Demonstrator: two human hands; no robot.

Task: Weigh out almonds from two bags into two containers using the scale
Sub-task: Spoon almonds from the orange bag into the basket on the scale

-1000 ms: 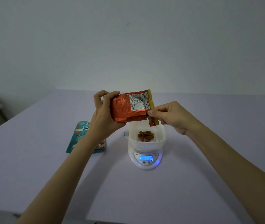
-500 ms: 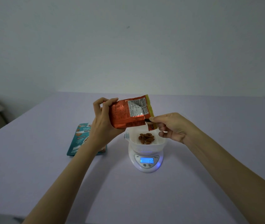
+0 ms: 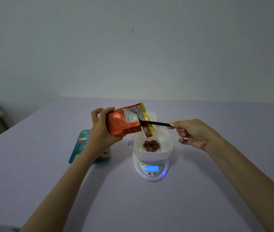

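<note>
here: orange foil bag [image 3: 124, 122], tilted, gripped by left hand [image 3: 101, 129]; black scoop [image 3: 156, 123], pinched by right hand [image 3: 191, 133]; brown almonds [image 3: 151, 145] in white container [image 3: 167, 139].

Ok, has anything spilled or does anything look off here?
Nothing stands out. The almonds all sit inside the white container on the scale; none show on the table. The orange bag is tilted, but the left hand holds it over the container.

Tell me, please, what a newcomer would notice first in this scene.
The orange bag, tilted in the left hand above the white container, stands out first, with the right hand pinching a black utensil at its open end. Below, almonds lie in the container on the scale, whose blue display reads 13.
</note>
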